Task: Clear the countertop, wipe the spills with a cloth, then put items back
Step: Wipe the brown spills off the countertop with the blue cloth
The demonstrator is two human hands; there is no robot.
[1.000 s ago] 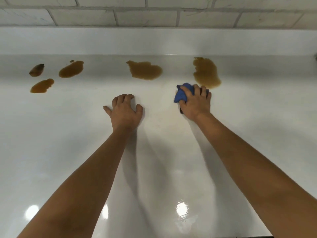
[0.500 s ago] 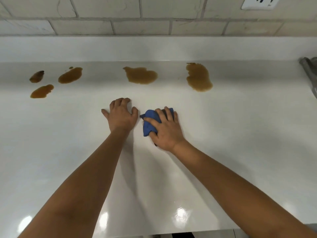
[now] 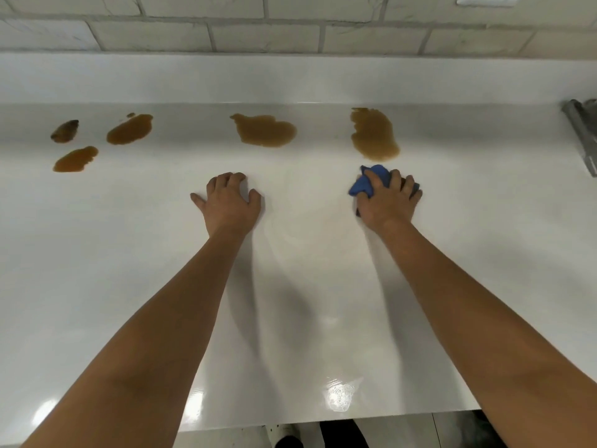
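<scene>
R hand [image 3: 389, 202] gripping blue cloth [image 3: 368, 182]

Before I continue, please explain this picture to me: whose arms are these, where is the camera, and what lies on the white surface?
The camera sits on a person's head and looks down, so the two bare arms are that person's own. The left hand rests flat on the white countertop, holding nothing. The right hand has a blue cloth in its grip and presses it on the countertop. Five brown spills lie near the back wall; the nearest to the cloth is just beyond it. A metal part shows at the right edge; I cannot tell what it is.
</scene>
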